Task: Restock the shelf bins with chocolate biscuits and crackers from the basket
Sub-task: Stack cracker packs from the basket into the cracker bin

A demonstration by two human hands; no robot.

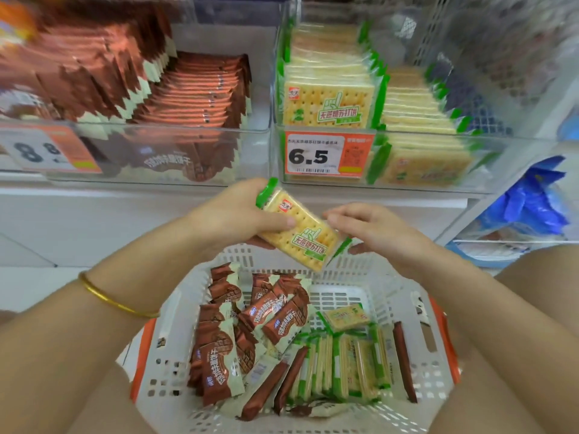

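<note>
My left hand (233, 214) grips a green-and-yellow cracker pack (305, 231) by its upper end, above the far rim of the white basket (416, 355). My right hand (372, 228) touches the pack's lower right end, with fingertips on top and the thumb beneath. Inside the basket lie several brown chocolate biscuit packs (238, 333) on the left and several cracker packs (344, 368) on the right. On the shelf above, a clear bin (175, 133) holds chocolate biscuits and a clear bin (413, 136) holds crackers.
Price tags reading 8.8 (40, 150) and 6.5 (326, 155) hang on the bin fronts. The white shelf edge (125, 195) runs just beyond my hands. Blue packaged goods (529, 202) sit on a lower shelf at right.
</note>
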